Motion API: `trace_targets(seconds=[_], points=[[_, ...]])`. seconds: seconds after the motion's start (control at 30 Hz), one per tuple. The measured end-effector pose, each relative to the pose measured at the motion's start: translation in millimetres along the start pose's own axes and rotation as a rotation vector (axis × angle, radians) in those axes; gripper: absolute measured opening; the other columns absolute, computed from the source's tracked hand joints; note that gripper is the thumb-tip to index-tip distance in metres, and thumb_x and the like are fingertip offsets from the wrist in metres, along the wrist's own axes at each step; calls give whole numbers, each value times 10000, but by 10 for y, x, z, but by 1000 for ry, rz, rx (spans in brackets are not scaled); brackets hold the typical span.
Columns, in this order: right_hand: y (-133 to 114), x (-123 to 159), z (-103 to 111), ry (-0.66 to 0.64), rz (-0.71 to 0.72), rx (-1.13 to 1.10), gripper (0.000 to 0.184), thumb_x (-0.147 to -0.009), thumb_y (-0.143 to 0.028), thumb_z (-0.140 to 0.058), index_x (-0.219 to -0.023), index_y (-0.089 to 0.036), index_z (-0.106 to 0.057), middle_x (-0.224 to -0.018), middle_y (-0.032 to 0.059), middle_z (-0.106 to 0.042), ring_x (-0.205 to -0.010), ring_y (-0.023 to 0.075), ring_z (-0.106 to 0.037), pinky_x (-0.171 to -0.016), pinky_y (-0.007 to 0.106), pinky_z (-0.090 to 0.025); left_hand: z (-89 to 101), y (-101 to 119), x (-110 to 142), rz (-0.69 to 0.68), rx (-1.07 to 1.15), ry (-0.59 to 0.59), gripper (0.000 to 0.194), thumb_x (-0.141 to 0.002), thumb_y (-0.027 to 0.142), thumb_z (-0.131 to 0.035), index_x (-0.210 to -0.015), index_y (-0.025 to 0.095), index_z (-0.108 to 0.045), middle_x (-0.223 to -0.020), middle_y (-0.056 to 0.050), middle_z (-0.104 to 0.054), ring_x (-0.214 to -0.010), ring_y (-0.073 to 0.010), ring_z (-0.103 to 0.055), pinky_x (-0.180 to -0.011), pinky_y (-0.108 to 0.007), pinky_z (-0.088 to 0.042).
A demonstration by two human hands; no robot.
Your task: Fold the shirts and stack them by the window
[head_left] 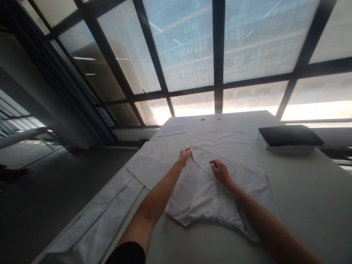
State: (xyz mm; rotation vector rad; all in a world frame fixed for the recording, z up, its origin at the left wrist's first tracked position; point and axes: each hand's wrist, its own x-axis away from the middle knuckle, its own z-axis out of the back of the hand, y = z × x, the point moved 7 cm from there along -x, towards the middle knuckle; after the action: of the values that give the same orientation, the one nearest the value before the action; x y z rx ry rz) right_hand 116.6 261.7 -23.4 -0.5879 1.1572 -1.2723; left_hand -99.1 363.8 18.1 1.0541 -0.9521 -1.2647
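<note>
Cloth (203, 190) lies right under the fingers, kinda wrinkly. Left hand (185, 154) looks pinched on its edge; right hand (219, 169) has curled fingers just over to the right, can't tell if they're touching. I'd keep that pinch light and smooth creases away from the fingertips. Long axis seems to run away from the body, straight end beyond the fingers, curvy end nearer.

**Office-like workroom**

Dark-framed windows (189, 55) fill one wall, showing strip-light reflections (177, 42) and a large building (192, 18) beyond. A big counter (308, 187) with papers (176, 127) suggests an office; white cloth (231, 150) spread there, a workroom. Which, the view leaves unsettled.
</note>
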Motion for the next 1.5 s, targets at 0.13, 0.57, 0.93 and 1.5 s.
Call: trace_targets(seconds=[0.13, 0.57, 0.93, 1.5], points=[[-19, -47, 114, 57, -114, -220, 381, -832, -431, -516, -1060, -177, -685, -1085, 128, -709, -911, 231, -663, -796, 354, -525, -308, 326, 306, -234, -60, -76, 358, -806, 144, -644, -1153, 156, -727, -1267, -131, -632, -1207, -243, -567, -1046, -370, -446], [290, 304, 1435, 452, -494, -648, 127, -711, -269, -628, -811, -194, -607, -756, 37, -679, -650, 187, -651, -586, 341, -584, -1169, 718, 1611, -818, -241, -646, 311, -900, 144, -517, -1113, 217, -732, -1144, -91, -683, -1090, -209, -637, -1015, -362, -488], [572, 1483, 4826, 1178, -536, 137, 418, -811, -177, -562, -1216, -100, -631, -1276, 315, -589, -1174, 342, -595, -975, 526, -454, -922, -16, 1406, -667, -575, -505, 346, -896, 252, -526, -1197, 246, -696, -1264, -101, -658, -1205, -250, -590, -1104, -431, -436], [898, 1069, 2537, 197, -313, 920, 561, -965, -405, -400, -1439, -121, -499, -1542, 233, -401, -1453, 357, -311, -1141, 591, -222, -946, -172, 1503, -713, -802, -556, 471, -990, 320, -423, -1442, 233, -520, -1535, -89, -458, -1450, -279, -362, -1207, -530, -242]])
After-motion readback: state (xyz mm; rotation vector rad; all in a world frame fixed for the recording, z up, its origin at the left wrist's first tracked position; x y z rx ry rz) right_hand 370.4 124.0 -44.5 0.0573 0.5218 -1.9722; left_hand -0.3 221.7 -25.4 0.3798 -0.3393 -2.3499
